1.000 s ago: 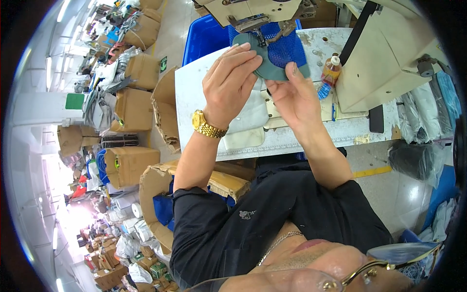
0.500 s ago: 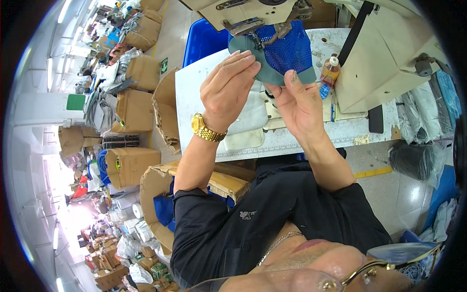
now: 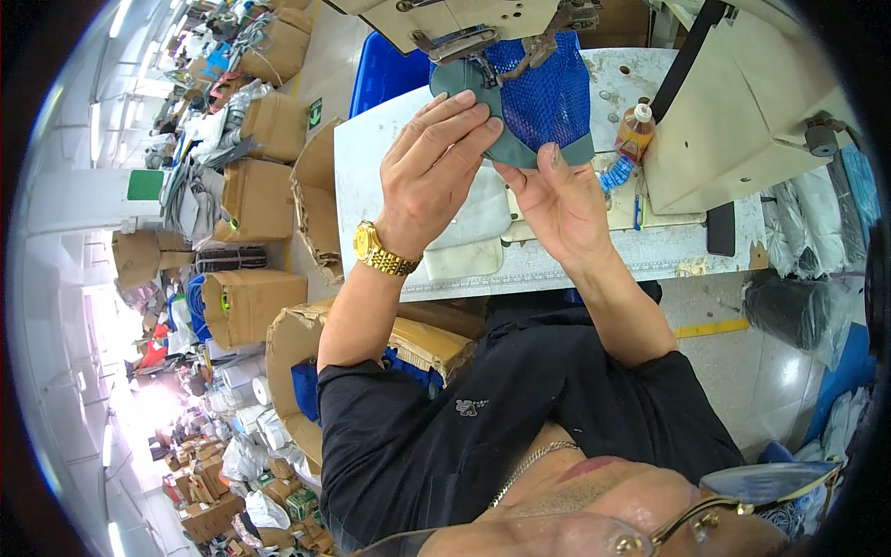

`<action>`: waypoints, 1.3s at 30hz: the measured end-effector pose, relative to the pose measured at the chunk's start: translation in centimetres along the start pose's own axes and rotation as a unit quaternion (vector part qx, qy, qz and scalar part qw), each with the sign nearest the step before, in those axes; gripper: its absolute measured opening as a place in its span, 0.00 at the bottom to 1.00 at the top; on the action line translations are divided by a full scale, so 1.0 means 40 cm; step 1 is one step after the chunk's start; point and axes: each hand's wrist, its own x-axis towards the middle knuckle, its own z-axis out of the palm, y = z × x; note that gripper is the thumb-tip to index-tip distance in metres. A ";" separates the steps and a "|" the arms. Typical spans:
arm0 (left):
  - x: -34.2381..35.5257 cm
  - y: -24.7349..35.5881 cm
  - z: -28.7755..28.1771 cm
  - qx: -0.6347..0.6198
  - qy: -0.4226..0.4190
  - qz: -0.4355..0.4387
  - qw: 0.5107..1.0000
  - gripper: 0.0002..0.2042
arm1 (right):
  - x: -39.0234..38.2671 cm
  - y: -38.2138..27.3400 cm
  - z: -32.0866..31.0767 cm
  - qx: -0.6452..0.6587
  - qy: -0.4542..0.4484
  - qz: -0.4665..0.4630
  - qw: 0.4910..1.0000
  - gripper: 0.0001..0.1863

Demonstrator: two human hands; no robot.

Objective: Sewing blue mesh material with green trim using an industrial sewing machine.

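Observation:
A sewing workpiece of blue mesh (image 3: 559,93) with a grey-green fabric edge (image 3: 512,148) lies beneath the head of a sewing machine (image 3: 464,20). The presser foot (image 3: 487,76) stands at the seam between the two materials. My left hand (image 3: 429,165) rests with straight fingers on the left part of the grey-green fabric; a gold watch (image 3: 380,251) is on that wrist. On the near edge, my right hand (image 3: 566,209) pinches the fabric, thumb on top and fingers partly hidden underneath.
To the right of the workpiece stands a small bottle (image 3: 635,132), near a blue pen (image 3: 639,212) and a dark flat object (image 3: 720,229) on the white table (image 3: 371,176). A blue bin (image 3: 382,70) is behind; open cardboard boxes (image 3: 317,200) flank the table's left.
The workpiece has shifted slightly left and turned a little under the presser foot. Both hands have moved slightly with it, and my left forearm has swung a bit left.

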 end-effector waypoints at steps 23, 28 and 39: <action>-0.005 -0.025 0.015 -0.022 0.007 -0.022 0.999 0.15 | 0.020 0.011 -0.014 -0.029 0.041 -0.019 0.999 0.11; -0.008 -0.023 0.026 -0.025 0.030 -0.021 0.999 0.15 | 0.032 0.004 -0.016 -0.029 0.045 -0.005 0.999 0.11; -0.018 -0.006 0.071 0.024 0.111 -0.011 0.993 0.13 | 0.044 -0.026 -0.051 0.106 0.051 0.066 0.991 0.13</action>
